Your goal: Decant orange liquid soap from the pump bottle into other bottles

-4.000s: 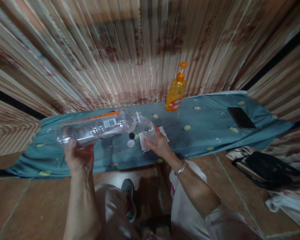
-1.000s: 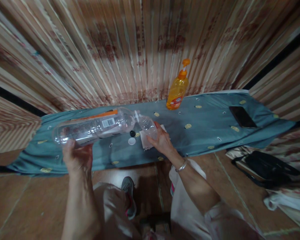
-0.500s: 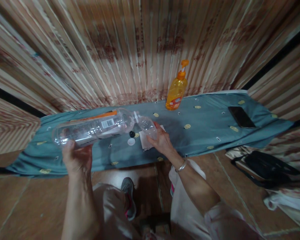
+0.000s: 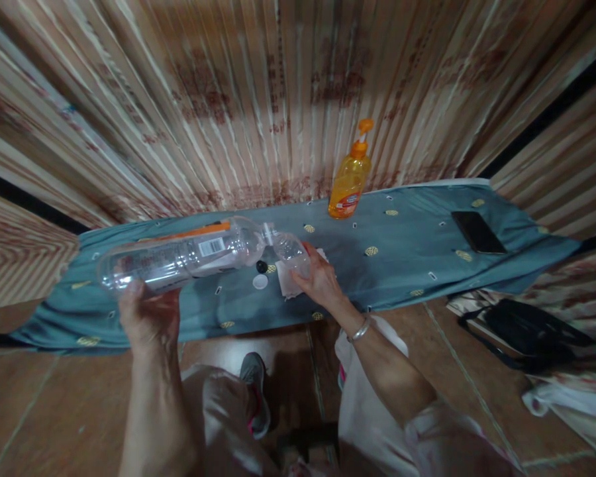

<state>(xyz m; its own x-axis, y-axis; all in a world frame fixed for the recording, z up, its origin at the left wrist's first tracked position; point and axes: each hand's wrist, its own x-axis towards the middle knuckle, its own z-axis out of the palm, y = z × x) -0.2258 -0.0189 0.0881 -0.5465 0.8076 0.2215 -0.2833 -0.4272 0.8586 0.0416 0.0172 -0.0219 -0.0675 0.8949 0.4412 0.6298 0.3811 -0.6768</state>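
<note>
My left hand (image 4: pixel 151 311) is closed round the base end of a large clear plastic bottle (image 4: pixel 179 262) with an orange-edged label. The bottle lies almost level in the air, its neck pointing right. My right hand (image 4: pixel 318 275) grips a smaller clear plastic piece (image 4: pixel 291 250), which looks like a small bottle or a cut bottle top. Its narrow end meets the large bottle's neck; whether one sits inside the other I cannot tell. Below them on the cloth are a small black cap (image 4: pixel 261 267), a white round cap (image 4: pixel 260 282) and a pale folded tissue (image 4: pixel 287 285).
A blue-green cloth (image 4: pixel 402 278) with pineapple prints covers the narrow table. On it stand an orange pump bottle (image 4: pixel 348 182) at the back and a dark phone (image 4: pixel 478 232) at the right. A pleated curtain (image 4: pixel 248 99) hangs behind. A black bag (image 4: pixel 531 331) lies at lower right.
The large bottle and my left hand have shifted very slightly left. Both hands keep their hold, and the two clear pieces still meet at their necks.
</note>
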